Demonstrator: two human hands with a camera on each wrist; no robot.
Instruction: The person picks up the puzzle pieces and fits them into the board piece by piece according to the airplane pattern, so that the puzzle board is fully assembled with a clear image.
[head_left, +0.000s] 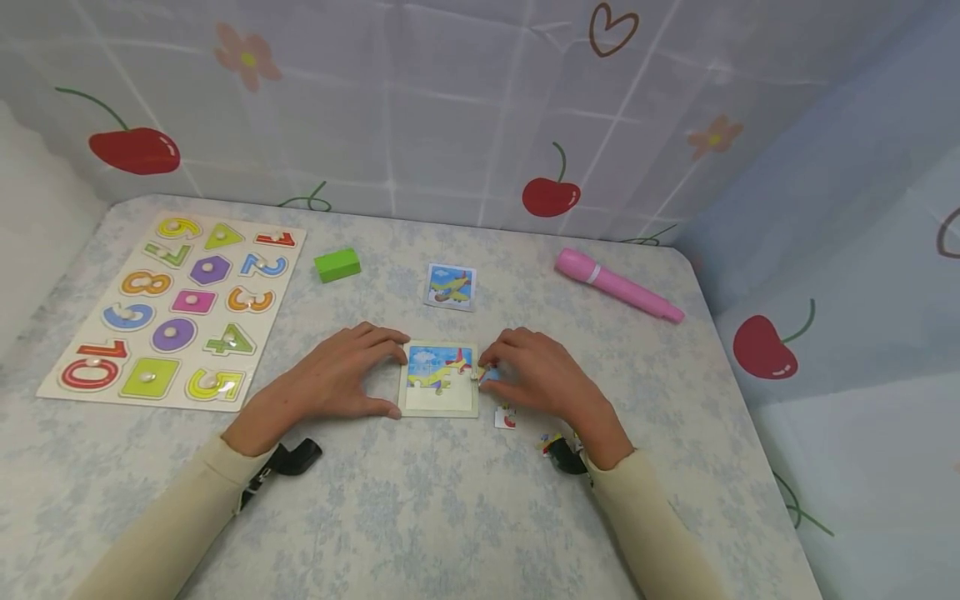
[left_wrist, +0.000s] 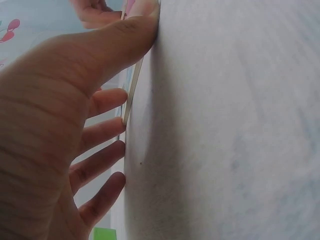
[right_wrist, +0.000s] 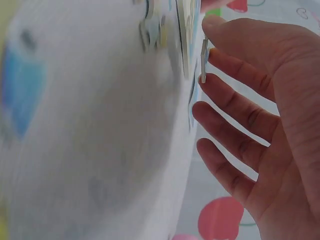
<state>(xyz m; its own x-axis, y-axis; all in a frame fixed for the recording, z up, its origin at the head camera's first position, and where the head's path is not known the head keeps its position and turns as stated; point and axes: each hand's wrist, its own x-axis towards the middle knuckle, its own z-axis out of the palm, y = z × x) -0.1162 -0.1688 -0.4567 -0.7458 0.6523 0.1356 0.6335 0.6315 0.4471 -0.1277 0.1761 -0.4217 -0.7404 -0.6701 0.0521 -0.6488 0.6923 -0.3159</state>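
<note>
A square puzzle board point(head_left: 438, 413) lies flat with its upper part filled by airplane pieces; its lower part is bare. My left hand point(head_left: 341, 375) holds the board's left edge between thumb and fingers; the left wrist view shows thumb and fingertips against the thin edge point(left_wrist: 131, 95). At the board's right edge, my right hand point(head_left: 547, 379) pinches a small blue puzzle piece point(head_left: 490, 375), seen edge-on in the right wrist view as a thin piece point(right_wrist: 204, 61) between thumb and fingers. A loose piece point(head_left: 505, 417) lies just below that hand.
More loose pieces point(head_left: 547, 442) lie near the right wrist. Behind the board is an airplane picture card point(head_left: 450, 287). A green block point(head_left: 337, 265) and number board point(head_left: 187, 302) are at left, a pink pen-shaped object point(head_left: 618, 286) at back right.
</note>
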